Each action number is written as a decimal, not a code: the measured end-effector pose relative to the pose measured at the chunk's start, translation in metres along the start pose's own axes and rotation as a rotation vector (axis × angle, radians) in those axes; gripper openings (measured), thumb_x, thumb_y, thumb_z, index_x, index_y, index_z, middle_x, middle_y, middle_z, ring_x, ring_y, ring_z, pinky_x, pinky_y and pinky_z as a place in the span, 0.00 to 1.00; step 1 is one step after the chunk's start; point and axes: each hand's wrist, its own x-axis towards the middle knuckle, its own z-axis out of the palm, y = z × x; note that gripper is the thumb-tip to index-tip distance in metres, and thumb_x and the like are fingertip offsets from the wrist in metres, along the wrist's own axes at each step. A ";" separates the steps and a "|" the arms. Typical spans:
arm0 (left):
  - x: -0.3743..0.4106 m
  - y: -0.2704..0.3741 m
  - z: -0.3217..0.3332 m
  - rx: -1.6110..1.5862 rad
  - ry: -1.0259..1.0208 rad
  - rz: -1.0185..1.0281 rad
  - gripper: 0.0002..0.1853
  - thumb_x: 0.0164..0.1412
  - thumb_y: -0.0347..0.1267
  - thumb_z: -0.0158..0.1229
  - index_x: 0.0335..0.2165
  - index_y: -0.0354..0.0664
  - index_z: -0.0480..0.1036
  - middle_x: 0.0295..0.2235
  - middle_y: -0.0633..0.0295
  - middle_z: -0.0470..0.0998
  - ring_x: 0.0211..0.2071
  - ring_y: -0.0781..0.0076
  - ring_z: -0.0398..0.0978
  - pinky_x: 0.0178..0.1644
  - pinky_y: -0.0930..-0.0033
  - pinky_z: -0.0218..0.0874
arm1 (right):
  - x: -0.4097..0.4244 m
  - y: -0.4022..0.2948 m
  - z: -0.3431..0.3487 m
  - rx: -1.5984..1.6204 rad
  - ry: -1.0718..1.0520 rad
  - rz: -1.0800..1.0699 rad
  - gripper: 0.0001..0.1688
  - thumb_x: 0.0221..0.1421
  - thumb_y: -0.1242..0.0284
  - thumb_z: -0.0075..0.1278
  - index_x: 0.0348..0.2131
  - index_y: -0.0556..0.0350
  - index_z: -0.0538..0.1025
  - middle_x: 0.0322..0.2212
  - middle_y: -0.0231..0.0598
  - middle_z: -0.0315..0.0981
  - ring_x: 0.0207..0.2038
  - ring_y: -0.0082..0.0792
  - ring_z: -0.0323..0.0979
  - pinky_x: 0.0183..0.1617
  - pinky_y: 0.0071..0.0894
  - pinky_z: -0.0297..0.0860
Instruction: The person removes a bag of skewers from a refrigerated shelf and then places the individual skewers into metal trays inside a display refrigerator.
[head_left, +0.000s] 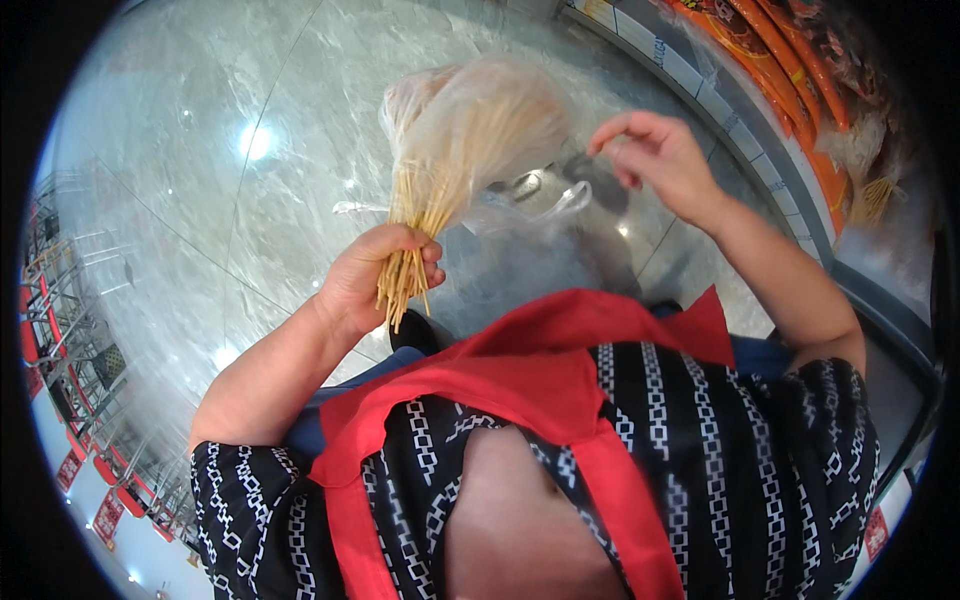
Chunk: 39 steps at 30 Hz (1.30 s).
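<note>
My left hand (382, 270) grips a thick bundle of thin wooden skewers (427, 195) near their bare lower ends. The skewers fan out upward into a clear plastic bag (517, 97). Reddish-brown food shows blurrily through the film at their far ends. The bag's loose handle (574, 199) hangs out to the right, below my right hand. Apart from the bag, my right hand (652, 157) is raised in the air with its fingers bent and spread, holding nothing.
Along the right runs a display case (750, 135) with orange food packages (780, 67) and another bagged skewer bundle (874, 199). Shopping carts (82, 360) with red parts line the far left. Glossy grey floor (202, 210) lies below. I wear a red apron (525, 367).
</note>
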 end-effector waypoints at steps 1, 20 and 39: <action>-0.001 0.001 -0.001 -0.049 -0.007 0.010 0.14 0.49 0.28 0.49 0.37 0.35 0.63 0.23 0.62 0.67 0.24 0.73 0.66 0.34 0.68 0.64 | 0.000 -0.010 0.001 0.033 -0.035 -0.021 0.09 0.52 0.77 0.45 0.35 0.60 0.73 0.27 0.32 0.71 0.22 0.17 0.65 0.26 0.16 0.64; 0.019 0.015 0.005 -0.076 0.104 0.232 0.13 0.50 0.29 0.51 0.35 0.35 0.64 0.26 0.57 0.71 0.27 0.65 0.71 0.35 0.66 0.66 | 0.093 0.028 0.119 0.196 -0.105 0.227 0.09 0.51 0.68 0.49 0.27 0.56 0.71 0.25 0.30 0.68 0.29 0.21 0.67 0.35 0.22 0.65; 0.005 0.021 0.011 -0.021 0.208 0.226 0.18 0.50 0.31 0.50 0.39 0.33 0.62 0.29 0.51 0.72 0.25 0.66 0.70 0.37 0.67 0.65 | 0.074 -0.026 0.065 -0.294 0.047 -0.130 0.10 0.51 0.73 0.47 0.33 0.62 0.71 0.24 0.35 0.71 0.28 0.24 0.70 0.33 0.23 0.67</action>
